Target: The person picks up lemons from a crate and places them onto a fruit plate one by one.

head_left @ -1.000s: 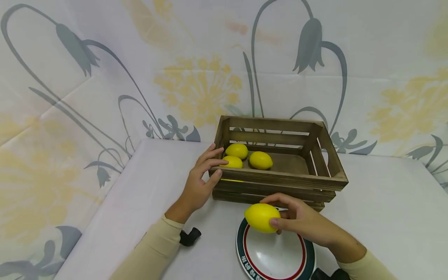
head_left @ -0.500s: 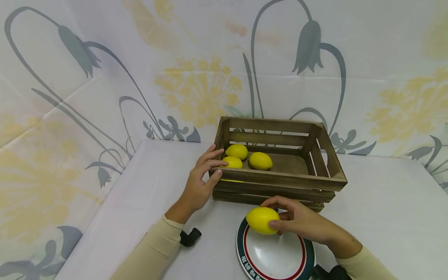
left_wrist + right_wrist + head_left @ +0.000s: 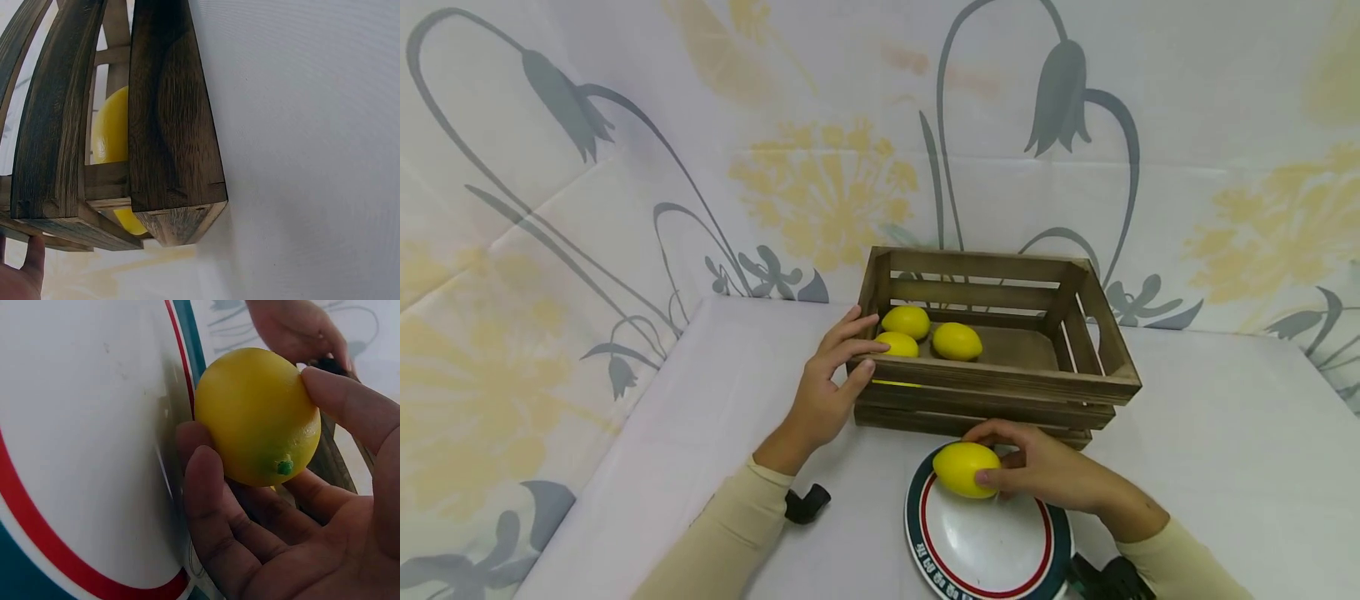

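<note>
My right hand (image 3: 1045, 475) had its fingers and thumb curled round a lemon (image 3: 966, 469), holding it at the far rim of the plate (image 3: 925, 542), at or just above the white surface; from the wrist view I could not tell whether the fruit touched the plate. The plate lay on the desk (image 3: 737, 400) just in front of the wooden crate (image 3: 1000, 383). My left hand (image 3: 823, 392) rested on the crate's near left corner, fingers nearly straight over the top slat and the thumb against the front, steadying it rather than gripping. Three more lemons (image 3: 957, 341) sat inside the crate toward its left end, close together.

I judged the step in hand to be setting this lemon on the plate, with the fruit not yet let go. The next move, as I read it, called for lowering it onto the flat middle of the plate and easing the fingers apart slowly, since a lemon so near the rim could roll off toward the crate.
</note>
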`<action>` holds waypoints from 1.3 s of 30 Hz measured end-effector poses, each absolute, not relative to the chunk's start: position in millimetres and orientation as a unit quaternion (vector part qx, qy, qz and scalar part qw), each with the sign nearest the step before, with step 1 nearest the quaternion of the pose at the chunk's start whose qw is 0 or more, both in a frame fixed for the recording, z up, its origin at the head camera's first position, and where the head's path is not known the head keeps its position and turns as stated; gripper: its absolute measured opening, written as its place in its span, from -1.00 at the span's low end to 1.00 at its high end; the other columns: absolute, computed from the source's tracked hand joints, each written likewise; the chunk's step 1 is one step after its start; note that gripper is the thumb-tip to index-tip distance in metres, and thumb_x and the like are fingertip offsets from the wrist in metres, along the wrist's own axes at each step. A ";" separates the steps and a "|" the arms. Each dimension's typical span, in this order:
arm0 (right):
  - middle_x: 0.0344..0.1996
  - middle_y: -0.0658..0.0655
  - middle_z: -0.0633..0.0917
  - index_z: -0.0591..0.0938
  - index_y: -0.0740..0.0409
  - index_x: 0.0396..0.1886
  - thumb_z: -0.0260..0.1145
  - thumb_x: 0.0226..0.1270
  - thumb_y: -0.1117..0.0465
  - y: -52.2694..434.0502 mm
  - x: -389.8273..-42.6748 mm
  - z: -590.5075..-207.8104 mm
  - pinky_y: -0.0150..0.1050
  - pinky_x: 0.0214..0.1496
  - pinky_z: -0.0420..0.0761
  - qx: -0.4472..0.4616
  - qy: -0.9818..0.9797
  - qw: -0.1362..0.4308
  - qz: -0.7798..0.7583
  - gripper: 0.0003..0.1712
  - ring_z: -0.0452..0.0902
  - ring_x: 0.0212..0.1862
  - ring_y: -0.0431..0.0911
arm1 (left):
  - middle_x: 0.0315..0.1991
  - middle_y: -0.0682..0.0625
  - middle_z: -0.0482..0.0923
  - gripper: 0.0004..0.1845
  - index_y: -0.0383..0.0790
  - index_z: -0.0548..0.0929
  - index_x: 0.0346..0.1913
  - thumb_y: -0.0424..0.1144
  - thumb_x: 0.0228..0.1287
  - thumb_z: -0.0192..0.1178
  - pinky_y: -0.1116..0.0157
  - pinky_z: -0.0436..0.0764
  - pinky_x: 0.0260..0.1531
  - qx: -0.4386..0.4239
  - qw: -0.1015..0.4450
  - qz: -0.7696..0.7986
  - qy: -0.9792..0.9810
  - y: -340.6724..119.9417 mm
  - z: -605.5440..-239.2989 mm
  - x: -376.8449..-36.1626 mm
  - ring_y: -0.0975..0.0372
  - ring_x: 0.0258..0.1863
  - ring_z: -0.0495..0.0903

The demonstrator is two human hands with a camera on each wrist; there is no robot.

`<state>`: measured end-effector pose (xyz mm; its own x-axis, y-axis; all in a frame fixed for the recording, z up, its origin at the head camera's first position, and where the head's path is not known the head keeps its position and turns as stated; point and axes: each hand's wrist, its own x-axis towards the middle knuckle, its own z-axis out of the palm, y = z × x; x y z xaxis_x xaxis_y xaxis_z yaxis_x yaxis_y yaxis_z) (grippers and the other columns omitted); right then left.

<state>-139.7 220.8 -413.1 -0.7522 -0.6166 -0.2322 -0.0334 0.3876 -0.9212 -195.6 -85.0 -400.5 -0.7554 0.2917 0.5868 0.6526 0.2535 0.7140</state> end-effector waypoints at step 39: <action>0.21 0.44 0.50 0.41 0.29 0.34 0.43 0.30 0.13 225.8 -134.0 -401.5 -0.29 -0.22 0.76 -0.224 0.809 0.254 -0.480 -0.30 0.74 -0.25 -0.06 | 0.44 -0.06 0.37 -0.72 -0.14 0.66 0.10 -0.37 0.39 0.16 -0.04 0.08 0.58 -0.300 0.199 -0.507 -0.783 -81.3 -405.4 -196.8 0.13 0.59 0.06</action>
<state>-134.0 225.8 -401.5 -0.7702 -0.6070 -0.1956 -0.1188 0.4378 -0.8912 -196.8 -81.3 -405.4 -0.7409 0.2688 0.6155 0.6716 0.3060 0.6748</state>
